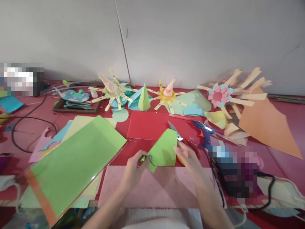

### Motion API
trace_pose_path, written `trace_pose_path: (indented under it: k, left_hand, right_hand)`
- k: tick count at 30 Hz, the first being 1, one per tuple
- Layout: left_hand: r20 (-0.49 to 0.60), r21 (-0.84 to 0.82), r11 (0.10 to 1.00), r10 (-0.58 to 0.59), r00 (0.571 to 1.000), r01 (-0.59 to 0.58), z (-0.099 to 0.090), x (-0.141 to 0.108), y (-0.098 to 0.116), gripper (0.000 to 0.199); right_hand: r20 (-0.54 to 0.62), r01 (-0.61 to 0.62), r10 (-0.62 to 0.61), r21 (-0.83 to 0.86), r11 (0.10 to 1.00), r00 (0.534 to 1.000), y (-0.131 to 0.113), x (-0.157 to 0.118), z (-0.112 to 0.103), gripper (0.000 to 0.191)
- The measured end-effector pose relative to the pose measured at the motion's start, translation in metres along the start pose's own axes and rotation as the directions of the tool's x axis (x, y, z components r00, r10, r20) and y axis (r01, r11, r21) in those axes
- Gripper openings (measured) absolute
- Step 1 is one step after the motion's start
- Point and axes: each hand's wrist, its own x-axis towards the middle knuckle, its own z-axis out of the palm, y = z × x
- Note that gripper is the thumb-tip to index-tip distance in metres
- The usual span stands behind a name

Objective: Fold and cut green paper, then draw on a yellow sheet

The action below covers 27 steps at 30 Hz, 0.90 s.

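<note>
Left hand (135, 163) closed in a pinch on the lower left corner of a green paper piece (165, 149), thumb on the upper face. Right hand (189, 157) has its fingertips together at the piece's right edge, apparently gripping it; whether those fingers also touch the scissors (174, 129) behind cannot be told, as the hand covers part of the handles.

Condition of the piece: plain bright green, unmarked on the visible face, broadly flat. Its right edge runs nearly straight, the top ends in a blunt corner, and the upper left edge slopes down toward the left hand. A small pointed flap shows below the left thumb, with a bent bit of green between the fingers; the exact fold there is obscured.

Position: held between both hands, above the red tabletop (135, 146), just beyond a pink board (147, 190) and on the near side of a red sheet (147, 125). A larger green sheet (81, 162) lies to the left; a green paper cone (144, 100) stands upright farther back.
</note>
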Motion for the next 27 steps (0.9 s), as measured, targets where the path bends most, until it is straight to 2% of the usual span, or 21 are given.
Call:
trace_pose_path:
  k: [3, 7, 9, 12, 14, 17, 21, 27]
  left_hand:
    - [-0.019, 0.013, 0.999, -0.039, 0.999, 0.040, -0.001, 0.001, 0.000, 0.009]
    - [-0.006, -0.008, 0.998, -0.056, 0.998, 0.056, -0.006, 0.001, 0.003, 0.008]
    - [0.039, -0.027, 0.997, -0.076, 0.996, 0.078, -0.007, 0.001, 0.003, 0.008]
    - [0.104, -0.032, 0.994, -0.097, 0.990, 0.101, -0.005, 0.001, 0.000, 0.014]
    - [0.118, -0.044, 0.994, -0.096, 0.988, 0.102, -0.003, 0.001, -0.001, 0.025]
    - [0.106, -0.085, 0.989, -0.111, 0.988, 0.120, -0.002, 0.002, -0.002, 0.038]
    - [0.089, -0.100, 0.986, -0.125, 0.988, 0.133, -0.003, 0.003, -0.002, 0.037]
    - [0.050, -0.040, 0.994, -0.098, 0.994, 0.100, -0.006, 0.006, -0.003, 0.034]
  right_hand:
    - [-0.037, -0.003, 0.006, 0.101, 0.995, 0.999, -0.001, 0.003, 0.006, 0.027]
    - [-0.014, -0.035, 0.040, 0.235, 0.971, 0.999, 0.002, 0.005, 0.006, 0.036]
    - [-0.013, -0.060, 0.065, 0.220, 0.974, 0.998, 0.004, 0.004, 0.006, 0.039]
    - [-0.067, -0.100, 0.106, 0.078, 0.992, 0.992, 0.006, 0.003, 0.006, 0.031]
    - [-0.121, -0.114, 0.111, -0.013, 0.993, 0.986, 0.009, 0.003, 0.004, 0.033]
    - [-0.186, -0.098, 0.085, -0.059, 0.993, 0.979, 0.012, 0.005, 0.001, 0.035]
    - [-0.225, -0.097, 0.088, -0.028, 0.995, 0.970, 0.015, 0.005, 0.000, 0.033]
    - [-0.255, -0.090, 0.124, 0.140, 0.986, 0.959, 0.016, 0.008, -0.002, 0.036]
